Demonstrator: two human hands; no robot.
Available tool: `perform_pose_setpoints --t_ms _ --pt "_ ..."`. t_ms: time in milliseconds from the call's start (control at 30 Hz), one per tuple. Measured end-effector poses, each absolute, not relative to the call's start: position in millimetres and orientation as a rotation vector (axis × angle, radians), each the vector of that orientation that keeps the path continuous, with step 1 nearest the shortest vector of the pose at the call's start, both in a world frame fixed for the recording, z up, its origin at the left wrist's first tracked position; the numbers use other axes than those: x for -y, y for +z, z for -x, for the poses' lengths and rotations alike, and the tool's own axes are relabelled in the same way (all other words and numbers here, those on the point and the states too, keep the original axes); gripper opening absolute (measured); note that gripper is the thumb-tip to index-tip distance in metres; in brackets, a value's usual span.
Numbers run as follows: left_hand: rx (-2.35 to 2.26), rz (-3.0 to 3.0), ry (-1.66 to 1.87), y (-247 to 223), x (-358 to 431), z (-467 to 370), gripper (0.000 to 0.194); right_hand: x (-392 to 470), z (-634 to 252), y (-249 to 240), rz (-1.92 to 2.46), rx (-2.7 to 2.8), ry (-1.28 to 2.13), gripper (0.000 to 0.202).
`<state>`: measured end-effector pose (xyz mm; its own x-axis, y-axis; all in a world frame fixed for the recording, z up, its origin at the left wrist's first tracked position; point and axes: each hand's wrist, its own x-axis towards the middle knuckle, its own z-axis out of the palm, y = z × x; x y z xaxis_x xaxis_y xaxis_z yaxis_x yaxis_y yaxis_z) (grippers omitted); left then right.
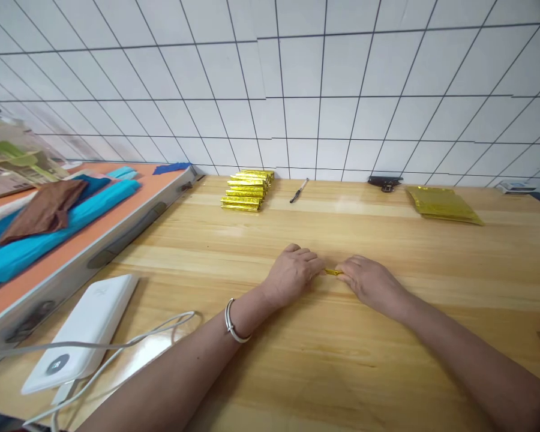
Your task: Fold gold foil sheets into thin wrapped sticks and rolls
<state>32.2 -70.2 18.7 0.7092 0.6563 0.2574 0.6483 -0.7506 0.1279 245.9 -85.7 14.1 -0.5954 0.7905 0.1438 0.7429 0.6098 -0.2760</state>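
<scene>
Between my two hands, low over the wooden table, is a thin rolled strip of gold foil (333,272). My left hand (294,273), with a silver bangle at the wrist, has its fingers closed on the strip's left end. On the right end, the fingers of my right hand (369,282) are pinched together. Only a short middle piece of the foil shows; the rest is hidden under the fingers. Farther back, a stack of gold foil rolls (247,191) lies near the wall. A flat pile of gold foil sheets (443,204) rests at the back right.
A pen (299,191) and a black clip-like object (386,182) lie along the tiled wall (299,72). At the left front sits a white power bank (83,333) with a white cable (130,342). Blue and brown folded material (45,210) covers an orange surface on the left.
</scene>
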Motion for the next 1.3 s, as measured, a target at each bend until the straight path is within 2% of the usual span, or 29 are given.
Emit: perform_pose_setpoints --t_ms 300,667,833,1100,1300 --pt "-1.081 -2.916 0.464 22 69 -30 0.024 88 -248 16 1.303 2.521 0.392 0.022" --pt "-0.999 -3.062 0.508 22 74 -42 0.022 95 -231 28 1.322 2.666 -0.273 0.008" --pt "-0.994 -3.020 0.497 23 73 -40 0.023 95 -235 23 1.266 2.692 -0.082 0.021" --pt "-1.057 -2.765 0.564 23 53 -11 0.022 86 -248 20 1.360 2.626 0.132 0.027" --pt "-0.990 -2.805 0.513 25 56 -13 0.022 92 -238 27 1.356 2.682 0.059 0.024"
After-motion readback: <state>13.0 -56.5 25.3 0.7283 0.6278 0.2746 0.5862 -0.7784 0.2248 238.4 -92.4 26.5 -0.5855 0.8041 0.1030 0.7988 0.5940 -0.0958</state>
